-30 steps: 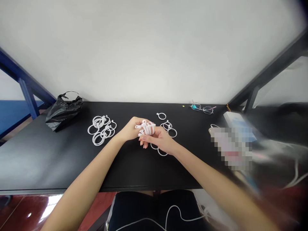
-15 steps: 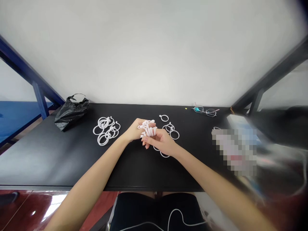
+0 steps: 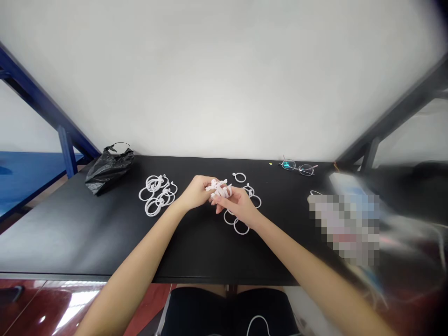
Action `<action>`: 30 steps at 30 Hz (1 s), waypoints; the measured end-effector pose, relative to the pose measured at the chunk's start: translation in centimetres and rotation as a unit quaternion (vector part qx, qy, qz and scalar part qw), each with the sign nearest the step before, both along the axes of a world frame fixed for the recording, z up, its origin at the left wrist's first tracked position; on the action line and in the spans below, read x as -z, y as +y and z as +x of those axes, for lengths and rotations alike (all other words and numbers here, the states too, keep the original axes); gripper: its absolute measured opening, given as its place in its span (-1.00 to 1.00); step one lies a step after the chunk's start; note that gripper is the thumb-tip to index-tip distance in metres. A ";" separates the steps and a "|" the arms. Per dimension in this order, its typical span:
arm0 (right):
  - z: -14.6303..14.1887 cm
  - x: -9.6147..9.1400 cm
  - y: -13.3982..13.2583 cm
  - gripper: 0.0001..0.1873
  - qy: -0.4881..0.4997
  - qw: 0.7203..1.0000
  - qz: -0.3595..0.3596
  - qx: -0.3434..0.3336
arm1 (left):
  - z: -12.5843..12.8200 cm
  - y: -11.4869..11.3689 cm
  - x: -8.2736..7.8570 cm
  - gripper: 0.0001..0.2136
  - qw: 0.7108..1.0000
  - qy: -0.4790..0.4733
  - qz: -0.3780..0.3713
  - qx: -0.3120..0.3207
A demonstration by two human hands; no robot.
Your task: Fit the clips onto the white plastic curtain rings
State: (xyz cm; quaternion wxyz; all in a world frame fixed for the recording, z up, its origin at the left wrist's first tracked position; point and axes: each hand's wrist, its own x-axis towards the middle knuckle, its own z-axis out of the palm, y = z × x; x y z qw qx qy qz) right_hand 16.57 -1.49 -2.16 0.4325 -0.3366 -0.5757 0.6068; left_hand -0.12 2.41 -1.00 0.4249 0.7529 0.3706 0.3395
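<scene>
Both hands meet over the middle of the black table (image 3: 70, 242). My left hand (image 3: 196, 192) is closed around a bunch of white plastic rings (image 3: 220, 189) that stick out between the two hands. My right hand (image 3: 237, 205) pinches the same bunch from the right with curled fingers. Loose white rings (image 3: 237, 223) lie on the table just under and behind my right hand, and a single ring (image 3: 239, 177) sits farther back. A pile of several white rings (image 3: 157, 195) lies to the left of my left hand.
A crumpled black plastic bag (image 3: 109, 169) sits at the back left. A pair of glasses (image 3: 297, 166) lies at the back right by the wall. A blurred-out item (image 3: 345, 224) and a white box lie on the right. Blue and black frame posts flank the table.
The hands have stayed together on the bunch of rings, with my right fingers shifting slightly on it. The camera tipped a little, so everything sits lower and more to the right in view.
</scene>
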 end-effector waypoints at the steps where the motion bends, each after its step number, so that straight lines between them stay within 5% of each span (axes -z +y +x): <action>1: 0.1 0.1 0.3 -0.61 0.011 0.999 -0.013 0.030 | -0.7 0.2 -0.3 -0.88 0.999 0.032 0.037 -0.015; 5: 0.5 0.0 1.0 -0.62 0.025 0.990 -0.040 0.136 | -5.2 1.6 -2.6 -0.83 0.974 0.215 0.040 -0.059; 11: 0.7 -0.2 1.0 -0.66 0.023 0.985 -0.055 0.162 | -12.3 4.0 -5.5 -0.86 0.884 0.460 -0.038 -0.076; 13: 0.7 -0.1 1.1 -0.67 0.026 0.983 -0.057 0.172 | -13.7 4.3 -5.3 -0.83 0.868 0.488 -0.053 -0.077; 19: 1.3 -0.5 1.4 -0.70 0.039 0.977 -0.050 0.205 | -15.7 4.3 -4.5 -0.53 0.878 0.465 -0.047 -0.102; 22: 1.9 -0.8 1.9 -0.72 0.036 0.971 -0.039 0.233 | -15.8 4.3 -5.5 -0.48 0.862 0.490 -0.087 -0.101; 25: 3.1 -0.6 2.9 -0.73 0.024 0.962 0.000 0.272 | -14.2 3.7 -6.7 -0.47 0.844 0.520 -0.010 -0.130; 28: 4.7 0.2 4.2 -0.75 -0.036 0.942 0.077 0.326 | -9.7 2.1 -6.8 -0.51 0.854 0.503 0.088 -0.105; 30: 5.9 0.8 5.0 -0.82 -0.125 0.919 0.127 0.353 | -5.7 0.9 -5.8 -0.57 0.888 0.441 0.123 -0.052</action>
